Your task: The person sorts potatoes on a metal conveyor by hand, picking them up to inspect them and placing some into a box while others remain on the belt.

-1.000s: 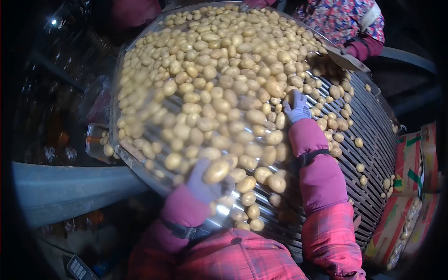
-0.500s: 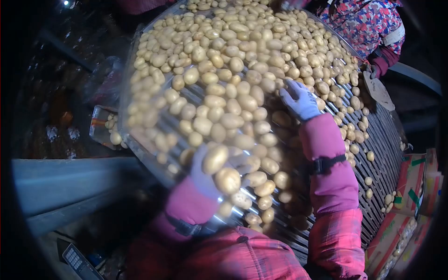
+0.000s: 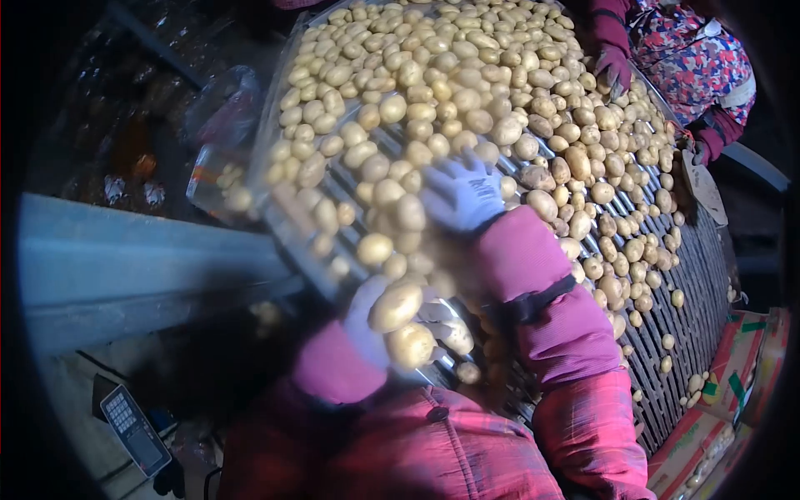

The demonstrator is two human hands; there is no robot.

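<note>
Many potatoes (image 3: 467, 62) cover a slatted metal rack (image 3: 667, 333). My left hand (image 3: 371, 321), in a light gloved covering, is at the lower left of the rack, its fingers curled around two potatoes (image 3: 396, 307), with a third at the fingertips. My right hand (image 3: 463, 193), in a pale glove with dark lettering, lies spread over the middle of the pile. Its fingers are apart, and it touches potatoes at its left side. No potato is held in it.
A co-worker's gloved hand (image 3: 615, 70) reaches onto the pile at the upper right. Cardboard boxes (image 3: 725, 375) stand lower right. A blue beam (image 3: 150, 258) runs on the left, above a keypad device (image 3: 135, 433). A small container (image 3: 202, 183) stands beside the rack.
My right hand has moved left and slightly down, with its fingers spread. My left hand still holds potatoes. The view has shifted, and a co-worker's hand now shows on the pile.
</note>
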